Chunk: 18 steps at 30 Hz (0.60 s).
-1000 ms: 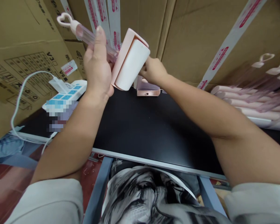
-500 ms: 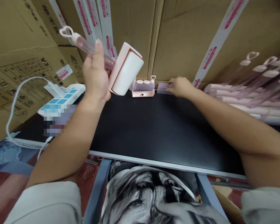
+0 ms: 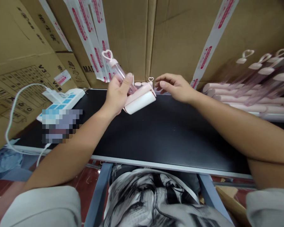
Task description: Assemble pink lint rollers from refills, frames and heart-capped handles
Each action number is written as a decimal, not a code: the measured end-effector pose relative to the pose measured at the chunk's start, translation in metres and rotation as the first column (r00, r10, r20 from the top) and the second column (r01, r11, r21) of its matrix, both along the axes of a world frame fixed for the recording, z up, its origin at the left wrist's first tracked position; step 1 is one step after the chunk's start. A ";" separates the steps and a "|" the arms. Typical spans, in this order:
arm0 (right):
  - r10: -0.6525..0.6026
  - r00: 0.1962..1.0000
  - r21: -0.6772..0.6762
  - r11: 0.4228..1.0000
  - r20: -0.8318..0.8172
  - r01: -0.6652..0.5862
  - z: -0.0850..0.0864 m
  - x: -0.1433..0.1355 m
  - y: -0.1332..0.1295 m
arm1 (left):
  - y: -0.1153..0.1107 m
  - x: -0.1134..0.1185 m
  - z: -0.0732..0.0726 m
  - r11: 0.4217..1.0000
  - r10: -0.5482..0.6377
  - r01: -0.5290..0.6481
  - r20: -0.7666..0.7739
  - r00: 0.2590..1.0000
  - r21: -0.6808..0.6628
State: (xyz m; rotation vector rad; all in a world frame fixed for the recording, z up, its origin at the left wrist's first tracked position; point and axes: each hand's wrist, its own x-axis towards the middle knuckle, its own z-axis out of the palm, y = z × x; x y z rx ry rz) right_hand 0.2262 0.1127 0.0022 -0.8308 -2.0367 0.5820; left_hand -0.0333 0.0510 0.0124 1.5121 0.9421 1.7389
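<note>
My left hand (image 3: 119,93) grips a lint roller (image 3: 140,102) by its translucent pink handle (image 3: 119,71). The handle ends in a heart-shaped loop, and a pink cover lies along the white roll. The roller is tilted above the black table. My right hand (image 3: 175,86) is at the back of the table, fingers apart, with nothing visible in its grasp. A translucent lilac piece (image 3: 163,93) lies just below its fingers. Partly hidden behind the roller is a small pink holder with short round-topped pieces and a heart loop (image 3: 150,79).
Several lint rollers (image 3: 248,99) with upright heart-loop handles lie at the right. A white power strip (image 3: 72,96) with a plugged-in cable stands at the left, beside a blurred-out object (image 3: 61,123). Cardboard boxes (image 3: 125,37) wall off the back. The black table (image 3: 151,135) has a pale front edge.
My left hand has moved right and down with the lint roller, turning the roll closer to level. My right hand has shifted left, its fingers off the translucent lilac piece.
</note>
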 end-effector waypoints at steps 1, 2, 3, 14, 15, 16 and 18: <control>0.085 0.995 -0.047 0.995 -0.059 -0.088 0.006 -0.006 -0.015 | -0.003 0.001 -0.001 0.999 -0.033 0.033 -0.054 0.998 -0.015; 0.117 0.988 -0.061 0.990 -0.102 -0.124 0.011 -0.012 -0.030 | -0.006 0.002 -0.001 0.996 -0.080 0.075 -0.122 0.989 -0.043; 0.117 0.984 -0.060 0.990 -0.132 -0.126 0.017 -0.017 -0.043 | -0.010 0.002 0.000 0.988 -0.139 0.124 -0.198 0.970 -0.087; 0.110 0.993 -0.442 0.894 0.041 -0.081 0.027 -0.026 -0.063 | -0.032 -0.008 0.013 0.681 -0.731 0.289 -0.604 0.317 -0.673; 0.139 0.989 -0.525 0.846 0.045 -0.095 0.021 -0.026 -0.061 | -0.032 -0.009 0.013 0.670 -0.742 0.287 -0.601 0.298 -0.685; 0.168 0.985 -0.608 0.786 0.029 -0.116 0.015 -0.027 -0.059 | -0.032 -0.009 0.013 0.662 -0.749 0.284 -0.598 0.285 -0.694; 0.198 0.980 -0.737 0.656 -0.037 -0.160 0.005 -0.031 -0.059 | -0.032 -0.009 0.013 0.637 -0.771 0.278 -0.584 0.254 -0.719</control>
